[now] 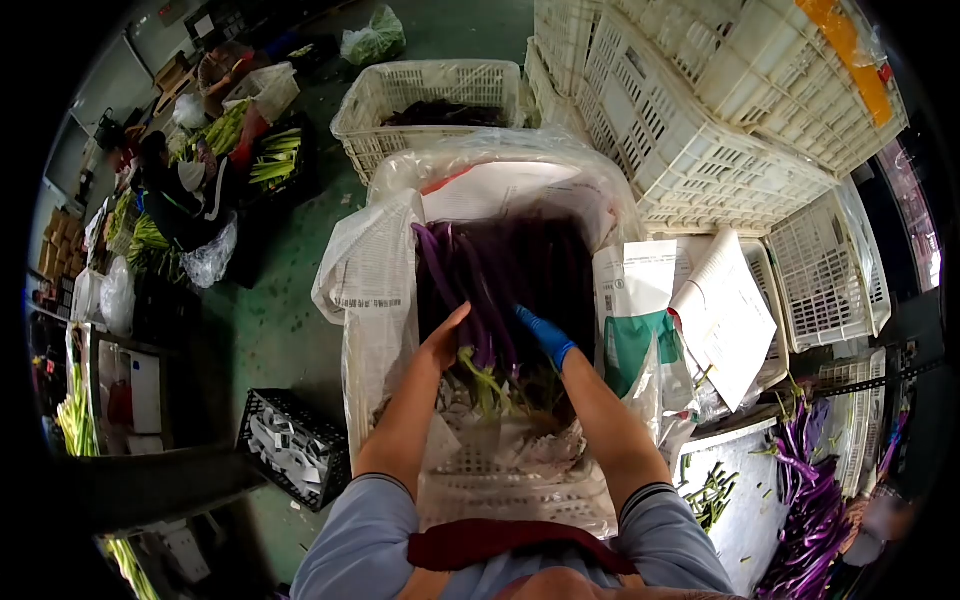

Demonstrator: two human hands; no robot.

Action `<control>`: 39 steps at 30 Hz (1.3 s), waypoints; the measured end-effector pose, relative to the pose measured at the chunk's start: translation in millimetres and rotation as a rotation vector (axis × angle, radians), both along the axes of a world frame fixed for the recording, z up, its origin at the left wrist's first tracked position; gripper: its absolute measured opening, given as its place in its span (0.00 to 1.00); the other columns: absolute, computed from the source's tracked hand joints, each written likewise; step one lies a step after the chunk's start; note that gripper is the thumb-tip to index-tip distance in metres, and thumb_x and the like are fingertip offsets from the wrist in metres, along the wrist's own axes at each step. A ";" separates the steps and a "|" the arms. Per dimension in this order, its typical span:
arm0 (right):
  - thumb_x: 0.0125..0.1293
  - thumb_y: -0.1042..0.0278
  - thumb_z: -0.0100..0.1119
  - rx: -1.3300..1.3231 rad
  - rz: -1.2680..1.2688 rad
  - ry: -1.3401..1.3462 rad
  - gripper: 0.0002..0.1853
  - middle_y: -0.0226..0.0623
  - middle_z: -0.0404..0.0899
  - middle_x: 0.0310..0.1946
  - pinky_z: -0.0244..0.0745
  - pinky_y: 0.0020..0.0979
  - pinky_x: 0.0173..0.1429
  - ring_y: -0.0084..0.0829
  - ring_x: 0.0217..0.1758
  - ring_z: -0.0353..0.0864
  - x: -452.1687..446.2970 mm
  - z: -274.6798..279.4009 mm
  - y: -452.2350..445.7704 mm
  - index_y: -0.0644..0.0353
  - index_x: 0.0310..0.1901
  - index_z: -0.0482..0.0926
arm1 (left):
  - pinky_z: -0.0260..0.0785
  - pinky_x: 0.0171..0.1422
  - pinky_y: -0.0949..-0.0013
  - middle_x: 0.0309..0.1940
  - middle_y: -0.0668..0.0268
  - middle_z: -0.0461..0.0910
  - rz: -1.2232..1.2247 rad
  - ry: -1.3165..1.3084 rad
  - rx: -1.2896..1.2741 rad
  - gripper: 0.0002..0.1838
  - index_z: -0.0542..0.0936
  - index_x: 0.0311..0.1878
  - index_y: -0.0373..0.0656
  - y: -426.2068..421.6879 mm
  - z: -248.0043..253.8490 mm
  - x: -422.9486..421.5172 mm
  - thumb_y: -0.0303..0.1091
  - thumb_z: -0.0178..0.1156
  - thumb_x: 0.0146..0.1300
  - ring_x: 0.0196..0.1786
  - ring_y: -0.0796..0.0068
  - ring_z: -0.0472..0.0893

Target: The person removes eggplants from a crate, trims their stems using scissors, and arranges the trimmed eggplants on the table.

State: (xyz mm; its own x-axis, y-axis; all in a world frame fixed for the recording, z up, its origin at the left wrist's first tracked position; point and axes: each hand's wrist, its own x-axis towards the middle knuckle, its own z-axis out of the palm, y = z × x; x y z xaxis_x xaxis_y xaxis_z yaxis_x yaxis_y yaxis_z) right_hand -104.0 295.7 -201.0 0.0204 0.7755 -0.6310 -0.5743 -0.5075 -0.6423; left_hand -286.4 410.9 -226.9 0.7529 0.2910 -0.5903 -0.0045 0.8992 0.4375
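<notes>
1. Newsprint, a white sheet dense with small dark type (372, 262), hangs over the left edge of the plastic-lined, pale lattice crate (515, 490); its bolder line of characters is too small to read. Over the right edge lies a white printed sheet with a green block (640, 325), its text equally unreadable. Beside it, a loose white paper packet (728, 318) carries faint lines of print. No brand can be made out.
2. Long, glossy purple eggplants with green stems (480, 290) lie inside the crate, stems towards its near edge. The bare left hand (446, 338) is cupped against their left side, its fingers mostly hidden; whether it is clenched cannot be told. The right hand in a blue glove (545, 335) lies against their right side, fingers extended rather than clenched. Deep shadow hides the contents near the far right corner.
3. Beyond the far edge stands a cream plastic crate with dark contents (432, 75), too dim to identify. Stacked white lattice crates (690, 120) block the view past the far right corner; orange tape (850, 55) crosses one. A black crate of pale scraps (290, 450) sits on the floor, off the left edge. The round lens border cuts off the purple heap (815, 520) at lower right.
</notes>
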 end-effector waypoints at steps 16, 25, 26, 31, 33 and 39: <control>0.50 0.43 0.66 -0.128 -0.036 -0.280 0.43 0.42 0.70 0.57 0.60 0.29 0.64 0.32 0.59 0.69 -24.4 94.0 -35.4 0.67 0.60 0.65 | 0.55 0.68 0.61 0.64 0.56 0.61 0.014 0.164 0.143 0.46 0.59 0.66 0.38 -60.0 108.1 5.0 0.52 0.67 0.49 0.65 0.61 0.63; 0.54 0.65 0.67 0.464 -0.104 -0.287 0.37 0.36 0.70 0.56 0.62 0.28 0.63 0.26 0.58 0.68 -45.6 171.5 -96.5 0.60 0.64 0.61 | 0.50 0.70 0.55 0.66 0.56 0.55 0.027 0.224 0.431 0.52 0.53 0.68 0.42 -116.6 213.6 -31.2 0.55 0.69 0.44 0.68 0.58 0.56; 0.55 0.65 0.67 0.545 -0.115 -0.336 0.37 0.36 0.69 0.57 0.61 0.28 0.64 0.26 0.59 0.67 -50.2 185.6 -105.9 0.59 0.65 0.59 | 0.52 0.69 0.57 0.64 0.57 0.60 0.086 0.228 0.445 0.54 0.55 0.67 0.42 -118.7 203.5 -34.0 0.55 0.71 0.40 0.67 0.59 0.60; 0.49 0.66 0.71 0.677 -0.239 -0.373 0.48 0.39 0.64 0.61 0.56 0.30 0.67 0.29 0.63 0.63 -65.6 256.2 -169.8 0.60 0.68 0.49 | 0.60 0.65 0.61 0.56 0.59 0.70 0.052 -0.084 0.759 0.50 0.65 0.61 0.38 -149.6 245.8 -32.0 0.54 0.73 0.36 0.59 0.61 0.69; 0.50 0.65 0.71 0.738 -0.318 -0.421 0.50 0.41 0.61 0.63 0.54 0.31 0.68 0.31 0.65 0.60 -64.4 263.2 -202.3 0.61 0.69 0.46 | 0.61 0.64 0.62 0.55 0.59 0.71 0.001 -0.084 0.794 0.49 0.65 0.61 0.35 -154.1 245.6 -31.8 0.53 0.72 0.37 0.58 0.63 0.70; 0.52 0.66 0.68 0.742 -0.785 -0.439 0.49 0.40 0.56 0.65 0.53 0.31 0.69 0.29 0.66 0.57 -71.1 282.9 -340.5 0.59 0.69 0.44 | 0.64 0.60 0.66 0.52 0.62 0.72 -0.611 -0.406 0.874 0.40 0.67 0.59 0.34 -252.1 303.8 55.3 0.49 0.68 0.46 0.55 0.67 0.72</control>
